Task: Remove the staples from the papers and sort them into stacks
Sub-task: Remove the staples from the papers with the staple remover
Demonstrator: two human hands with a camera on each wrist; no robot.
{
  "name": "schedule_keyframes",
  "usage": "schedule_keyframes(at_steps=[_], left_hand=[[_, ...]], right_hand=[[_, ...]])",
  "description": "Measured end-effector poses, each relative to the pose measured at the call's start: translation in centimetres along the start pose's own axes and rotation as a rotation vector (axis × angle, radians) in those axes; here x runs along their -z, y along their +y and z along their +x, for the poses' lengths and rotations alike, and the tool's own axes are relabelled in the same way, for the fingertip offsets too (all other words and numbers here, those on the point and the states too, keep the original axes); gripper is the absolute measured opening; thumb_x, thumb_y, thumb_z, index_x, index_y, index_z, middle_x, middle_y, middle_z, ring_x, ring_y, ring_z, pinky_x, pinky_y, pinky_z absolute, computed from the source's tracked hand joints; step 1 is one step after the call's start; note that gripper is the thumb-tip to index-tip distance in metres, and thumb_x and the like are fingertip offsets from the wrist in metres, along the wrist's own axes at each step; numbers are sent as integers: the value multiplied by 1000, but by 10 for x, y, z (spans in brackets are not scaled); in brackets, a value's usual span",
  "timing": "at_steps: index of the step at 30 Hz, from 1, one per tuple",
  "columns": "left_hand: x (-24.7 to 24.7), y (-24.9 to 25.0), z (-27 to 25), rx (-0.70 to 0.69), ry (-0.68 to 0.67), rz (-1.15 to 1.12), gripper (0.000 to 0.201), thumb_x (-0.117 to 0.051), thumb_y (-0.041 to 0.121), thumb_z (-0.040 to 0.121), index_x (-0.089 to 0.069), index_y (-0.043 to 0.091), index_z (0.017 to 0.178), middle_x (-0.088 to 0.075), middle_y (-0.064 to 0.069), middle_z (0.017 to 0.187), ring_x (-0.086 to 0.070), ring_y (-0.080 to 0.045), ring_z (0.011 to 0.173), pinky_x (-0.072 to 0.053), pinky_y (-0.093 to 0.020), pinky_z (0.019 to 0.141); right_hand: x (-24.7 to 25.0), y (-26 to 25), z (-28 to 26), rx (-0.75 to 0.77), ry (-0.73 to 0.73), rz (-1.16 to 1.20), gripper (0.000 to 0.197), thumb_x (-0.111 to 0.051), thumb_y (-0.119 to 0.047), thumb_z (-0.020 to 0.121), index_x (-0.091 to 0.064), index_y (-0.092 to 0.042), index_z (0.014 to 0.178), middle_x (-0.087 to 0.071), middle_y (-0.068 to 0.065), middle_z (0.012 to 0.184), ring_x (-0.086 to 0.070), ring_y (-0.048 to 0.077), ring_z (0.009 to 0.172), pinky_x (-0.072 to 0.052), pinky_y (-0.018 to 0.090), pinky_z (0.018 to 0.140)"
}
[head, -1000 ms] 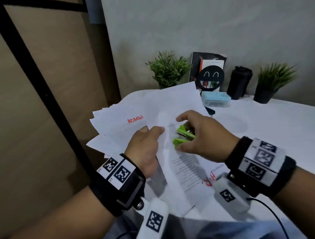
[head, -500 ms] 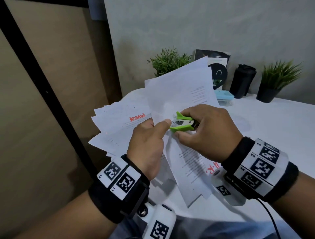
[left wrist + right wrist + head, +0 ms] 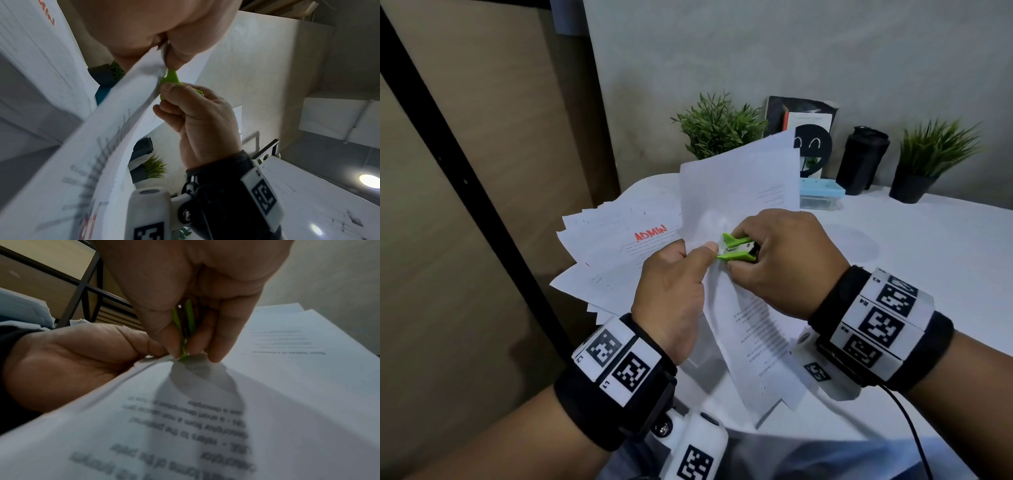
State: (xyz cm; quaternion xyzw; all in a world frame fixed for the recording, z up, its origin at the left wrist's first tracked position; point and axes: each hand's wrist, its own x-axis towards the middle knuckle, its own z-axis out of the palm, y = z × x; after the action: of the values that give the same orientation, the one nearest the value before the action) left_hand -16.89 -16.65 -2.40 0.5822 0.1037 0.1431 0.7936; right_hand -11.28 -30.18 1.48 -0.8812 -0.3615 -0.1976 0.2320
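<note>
My left hand [image 3: 674, 284] pinches a stapled set of white papers [image 3: 739, 192] at its corner, thumb on top, and holds it raised off the table. My right hand [image 3: 774, 253] squeezes a green staple remover [image 3: 736, 248] whose jaws bite that same corner, right at my left thumb tip. In the left wrist view the staple remover [image 3: 170, 81] meets the paper's edge [image 3: 115, 116]. From the right wrist, the staple remover [image 3: 183, 331] sits between thumb and fingers, over the printed sheet [image 3: 205, 418]. The staple itself is hidden.
A fanned pile of papers [image 3: 619, 246] with red "ADMIN" lettering lies at the white table's [image 3: 911, 260] left corner. At the back stand two potted plants [image 3: 719, 126], a black bottle [image 3: 863, 161], a light blue box [image 3: 822, 195] and books. A black frame post rises at left.
The set of papers has been lifted and tilted more upright. The staple remover has closed in on the corner by my left thumb.
</note>
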Motion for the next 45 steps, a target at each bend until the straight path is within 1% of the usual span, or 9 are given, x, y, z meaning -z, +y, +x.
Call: schedule_keyframes(at_steps=[5, 9, 14, 20, 23, 26, 30, 37, 45], left_hand=[[0, -3, 4, -1, 56, 75, 39, -68, 31, 81, -73, 0, 104, -72, -31, 108, -68, -51, 106, -52, -67, 99], [3, -6, 10, -13, 62, 166, 29, -65, 29, 79, -78, 11, 96, -77, -21, 100, -71, -47, 101, -55, -67, 93], [12, -12, 19, 38, 96, 160, 35, -66, 30, 77, -78, 13, 105, -79, -12, 107, -72, -40, 107, -54, -61, 102], [24, -1, 33, 133, 190, 88, 25, -71, 15, 83, -74, 7, 106, -80, -12, 107, -75, -38, 104, -56, -59, 99], [26, 3, 37, 151, 187, 79, 17, -64, 8, 97, -74, 9, 111, -80, -10, 108, -75, -37, 103, -57, -57, 98], [25, 4, 35, 129, 175, 86, 15, -64, 9, 98, -75, 12, 108, -80, -6, 107, -75, -35, 103, -58, -56, 98], [15, 7, 26, 90, 162, 62, 15, -65, 8, 98, -75, 10, 108, -80, -8, 106, -76, -35, 101, -59, -56, 96], [6, 15, 11, -12, 134, 96, 11, -65, 9, 97, -75, 9, 101, -79, -13, 97, -76, -40, 94, -61, -60, 87], [3, 12, 6, -114, 79, 227, 19, -71, 5, 91, -77, 19, 103, -81, 0, 96, -78, -28, 93, -63, -53, 86]], right_hand=[[-4, 5, -1, -29, -59, 53, 16, -74, -31, 79, -70, -16, 82, -62, -5, 70, -53, 15, 66, -39, 29, 62], [-1, 12, 1, -247, -188, 269, 28, -83, -36, 72, -69, -20, 91, -67, -5, 75, -61, 11, 68, -52, 30, 65], [14, 47, 6, -560, -127, 742, 34, -85, -17, 70, -71, -23, 101, -70, 18, 97, -66, 23, 75, -61, 44, 71], [29, 127, -21, -702, -496, -199, 31, -82, -36, 70, -63, -24, 91, -67, -3, 91, -59, 12, 78, -47, 29, 63], [26, 133, -31, -666, -683, -352, 49, -79, -46, 73, -58, -28, 113, -61, -7, 113, -53, 12, 93, -43, 25, 75], [34, 102, -17, -479, -478, -401, 44, -72, -47, 81, -62, -30, 120, -62, -1, 118, -54, 16, 98, -46, 31, 85], [23, 21, 11, -219, -186, 35, 9, -69, -27, 89, -75, -22, 87, -73, -8, 87, -63, 10, 79, -49, 27, 76], [-7, -22, 16, -342, -70, 213, 23, -73, -41, 84, -70, -23, 70, -68, -10, 68, -63, 6, 69, -52, 27, 67], [-4, -19, 21, -581, -66, 518, 23, -72, -11, 74, -64, -11, 52, -63, -1, 49, -58, 18, 51, -53, 34, 57]])
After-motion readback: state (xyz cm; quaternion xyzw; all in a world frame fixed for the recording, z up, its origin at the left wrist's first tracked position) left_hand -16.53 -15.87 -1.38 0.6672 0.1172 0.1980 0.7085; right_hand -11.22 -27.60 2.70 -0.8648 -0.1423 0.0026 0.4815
